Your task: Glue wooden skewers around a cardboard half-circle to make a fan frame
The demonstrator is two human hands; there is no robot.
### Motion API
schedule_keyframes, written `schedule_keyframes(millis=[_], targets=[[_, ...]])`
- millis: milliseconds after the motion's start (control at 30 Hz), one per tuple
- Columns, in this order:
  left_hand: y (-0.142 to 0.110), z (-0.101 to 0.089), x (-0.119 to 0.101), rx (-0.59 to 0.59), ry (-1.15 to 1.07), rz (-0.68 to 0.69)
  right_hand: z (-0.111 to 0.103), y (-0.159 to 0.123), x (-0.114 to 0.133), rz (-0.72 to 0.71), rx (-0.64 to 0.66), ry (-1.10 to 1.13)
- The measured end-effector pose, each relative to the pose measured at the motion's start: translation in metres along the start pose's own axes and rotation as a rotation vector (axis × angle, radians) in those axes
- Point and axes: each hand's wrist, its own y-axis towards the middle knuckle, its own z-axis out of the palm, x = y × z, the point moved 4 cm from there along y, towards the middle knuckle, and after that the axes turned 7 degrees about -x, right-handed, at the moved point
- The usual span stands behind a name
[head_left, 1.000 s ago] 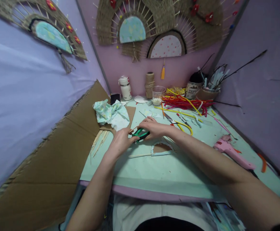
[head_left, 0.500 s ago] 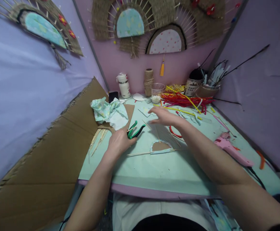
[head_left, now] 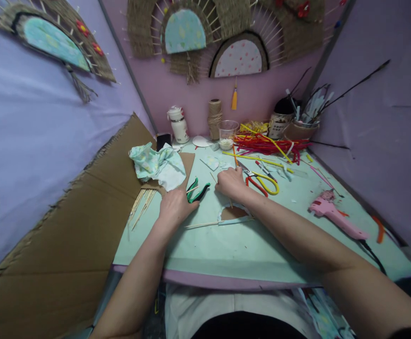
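My left hand (head_left: 174,205) rests on the mint table top (head_left: 226,249) with its fingers curled; a thin wooden stick (head_left: 192,189) pokes out from them. Green-handled cutters (head_left: 198,191) lie on the table, touching those fingertips. My right hand (head_left: 230,182) is closed, knuckles up, fingertips pressed down just beyond a half-round cardboard piece (head_left: 235,214) edged in pale fabric. What its fingers pinch is hidden. A long skewer (head_left: 201,224) lies along the straight edge of that piece.
Red and yellow scissors (head_left: 262,182) lie right of my right hand. A pink glue gun (head_left: 332,217) sits far right. Pipe cleaners (head_left: 269,143), cup (head_left: 227,134), twine spool (head_left: 214,113) and pots (head_left: 297,126) line the back. Crumpled fabric (head_left: 157,165), skewers (head_left: 140,205) and cardboard (head_left: 85,226) lie left.
My right hand let go of the green cutters, reached toward the back of the table, then came down closed near the cardboard piece. The cutters now lie by my left hand.
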Motion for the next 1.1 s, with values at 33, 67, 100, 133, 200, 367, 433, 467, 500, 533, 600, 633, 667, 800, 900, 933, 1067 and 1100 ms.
schedule_keyframes(millis=[33, 67, 100, 133, 200, 367, 433, 467, 500, 533, 600, 633, 667, 800, 900, 933, 1067, 1100], targets=[[0.000, 0.000, -0.001, -0.002, 0.002, -0.001, -0.001, 0.000, 0.000, 0.011, -0.003, -0.005], [0.000, 0.000, -0.001, -0.003, 0.007, -0.003, -0.001, 0.000, 0.000, 0.017, -0.004, -0.008], [0.000, 0.001, -0.001, -0.003, 0.013, -0.007, -0.002, 0.000, 0.001, 0.020, -0.005, -0.010], [0.000, 0.002, -0.001, -0.001, 0.017, -0.011, -0.003, 0.000, 0.003, 0.021, -0.004, -0.012], [0.000, 0.004, 0.002, 0.003, 0.025, -0.019, -0.004, -0.001, 0.007, 0.022, -0.003, -0.013], [0.001, 0.005, 0.009, -0.014, 0.047, -0.021, -0.005, 0.002, 0.014, 0.055, -0.014, -0.016], [0.001, 0.004, 0.010, -0.010, 0.048, -0.023, -0.004, 0.003, 0.014, 0.071, -0.019, -0.019], [0.001, 0.004, 0.010, -0.006, 0.046, -0.023, -0.003, 0.004, 0.014, 0.075, -0.019, -0.018], [0.000, 0.004, 0.009, -0.003, 0.043, -0.021, -0.003, 0.006, 0.014, 0.077, -0.019, -0.015], [0.000, 0.003, 0.007, -0.001, 0.039, -0.018, -0.003, 0.007, 0.013, 0.078, -0.018, -0.010], [0.001, 0.002, 0.004, 0.001, 0.035, -0.003, -0.006, 0.009, 0.009, 0.085, -0.028, -0.002], [0.002, 0.002, 0.001, 0.005, 0.036, 0.008, -0.009, 0.009, 0.006, 0.094, -0.043, 0.003], [0.003, 0.002, -0.001, 0.012, 0.041, 0.018, -0.014, 0.009, 0.001, 0.105, -0.064, 0.011], [0.008, 0.004, -0.011, 0.033, 0.067, 0.066, -0.032, -0.003, -0.020, 0.128, -0.154, 0.083], [0.011, 0.006, -0.017, 0.037, 0.077, 0.094, -0.031, -0.021, -0.027, 0.095, -0.116, 0.147], [0.011, 0.007, -0.019, 0.039, 0.083, 0.103, -0.028, -0.027, -0.028, 0.084, -0.100, 0.181], [0.011, 0.011, -0.025, 0.032, 0.090, 0.148, -0.014, -0.044, -0.026, 0.054, -0.108, 0.339], [0.010, 0.011, -0.026, 0.022, 0.080, 0.157, -0.011, -0.045, -0.024, 0.043, -0.105, 0.367]])
